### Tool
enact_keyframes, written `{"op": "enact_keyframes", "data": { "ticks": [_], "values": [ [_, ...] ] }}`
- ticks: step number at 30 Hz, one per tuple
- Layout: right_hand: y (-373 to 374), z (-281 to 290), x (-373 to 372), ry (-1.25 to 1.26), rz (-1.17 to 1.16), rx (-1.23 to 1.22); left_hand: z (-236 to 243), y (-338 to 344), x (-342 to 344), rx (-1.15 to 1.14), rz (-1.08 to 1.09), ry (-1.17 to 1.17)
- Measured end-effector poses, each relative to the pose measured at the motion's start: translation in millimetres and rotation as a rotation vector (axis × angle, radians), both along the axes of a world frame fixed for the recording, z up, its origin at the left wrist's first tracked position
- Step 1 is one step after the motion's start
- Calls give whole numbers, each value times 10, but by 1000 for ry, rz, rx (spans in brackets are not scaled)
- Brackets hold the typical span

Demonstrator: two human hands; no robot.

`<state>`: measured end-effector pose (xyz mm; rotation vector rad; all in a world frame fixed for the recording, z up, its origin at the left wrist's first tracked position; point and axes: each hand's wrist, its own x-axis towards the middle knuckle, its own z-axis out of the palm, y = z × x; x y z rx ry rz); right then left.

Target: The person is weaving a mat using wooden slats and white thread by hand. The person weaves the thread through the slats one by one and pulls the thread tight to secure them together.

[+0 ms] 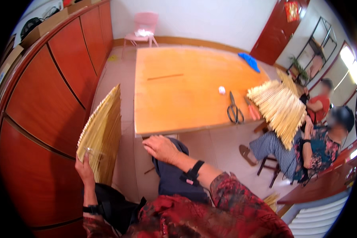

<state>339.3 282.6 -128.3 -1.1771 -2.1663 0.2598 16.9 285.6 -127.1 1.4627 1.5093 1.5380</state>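
Observation:
At the left, my left hand grips the lower edge of a panel of woven yellow straw. The panel stands on edge beside the table, its row of stalk ends running up to a far tip. My right hand lies on my dark-clothed knee, just below the near edge of the orange table. Its fingers are stretched out and hold nothing. A thin brown stick lies on the table. Black-handled scissors, red-handled pliers and a small white lump lie farther right.
A seated person at the right holds another straw panel over the table corner; a second person sits beyond. Blue cloth lies on the table's far right. Red cabinets line the left; a pink chair stands behind.

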Motion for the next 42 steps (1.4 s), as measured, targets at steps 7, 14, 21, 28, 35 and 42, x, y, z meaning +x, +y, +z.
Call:
{"op": "enact_keyframes", "data": {
  "ticks": [7,14,21,28,35,42],
  "values": [
    [-144,53,128,187,36,-43,205,298,-106,97,-57,36],
    [-232,335,287,461,85,-234,414,82,-38,166,-3,163],
    [-226,587,395,569,143,-591,475,-197,169,182,-21,291],
    [-365,355,652,280,90,-217,48,-634,691,123,58,296],
    [-384,28,478,151,48,8,-203,-684,720,101,194,331],
    [-377,28,232,47,-60,80,-572,-631,537,75,133,378]
  ]
}}
